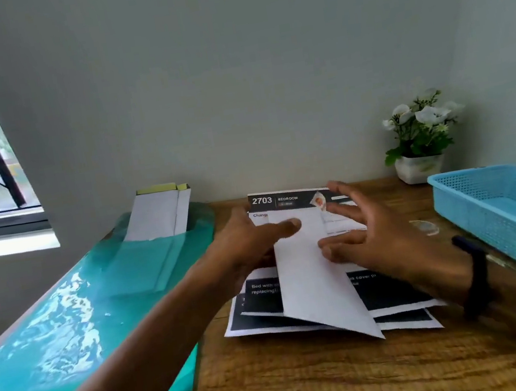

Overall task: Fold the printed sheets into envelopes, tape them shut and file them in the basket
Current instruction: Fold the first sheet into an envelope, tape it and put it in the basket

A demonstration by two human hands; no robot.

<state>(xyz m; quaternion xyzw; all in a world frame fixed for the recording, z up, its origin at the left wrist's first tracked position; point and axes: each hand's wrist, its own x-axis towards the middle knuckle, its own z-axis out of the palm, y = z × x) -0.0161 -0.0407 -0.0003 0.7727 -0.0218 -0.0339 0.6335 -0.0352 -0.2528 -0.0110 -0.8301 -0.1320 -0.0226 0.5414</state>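
Two hands over a stack of printed sheets (pixel 402 319) mid-desk. Left hand (pixel 250 240) pins the folded white flap (pixel 312 274) w/ thumb; right hand (pixel 373 235), fingers spread and grasping nothing, flattens it — likely creasing. Blue basket (pixel 503 212) sits far right, apart from the sheets.

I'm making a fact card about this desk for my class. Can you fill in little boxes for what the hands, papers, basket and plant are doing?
left hand: fingers straight, thumb on the folded white flap
right hand: fingers spread, pressing the flap's right edge
printed sheets: stacked under the flap on the wooden table
blue basket: far right; nothing visible in it
flower pot: by the wall, behind the basket
green mat: left, holding white paper
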